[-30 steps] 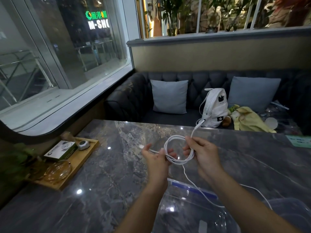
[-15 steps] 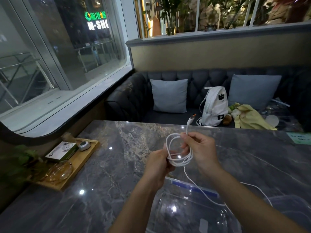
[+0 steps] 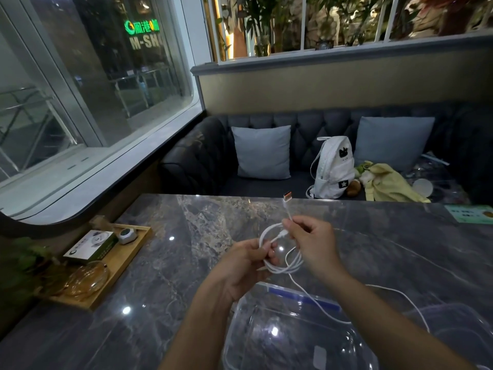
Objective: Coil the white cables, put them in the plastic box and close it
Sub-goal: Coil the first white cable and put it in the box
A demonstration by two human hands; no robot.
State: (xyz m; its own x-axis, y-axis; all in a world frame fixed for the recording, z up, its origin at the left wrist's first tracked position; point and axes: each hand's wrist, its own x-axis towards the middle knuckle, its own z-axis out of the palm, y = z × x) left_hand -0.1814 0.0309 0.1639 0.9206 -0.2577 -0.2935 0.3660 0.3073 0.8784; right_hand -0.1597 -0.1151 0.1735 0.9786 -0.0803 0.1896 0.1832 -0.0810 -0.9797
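At the centre of the frame, a white cable [image 3: 285, 268] is held in a loose coil above a grey marble table [image 3: 160, 263]. The coil's left side is pinched by the left hand [image 3: 245, 265]. The plug end, pointing up, is gripped in the right hand's [image 3: 312, 241] fingers. A loose tail trails down over a clear plastic box [image 3: 253, 329] at the bottom edge, seemingly open.
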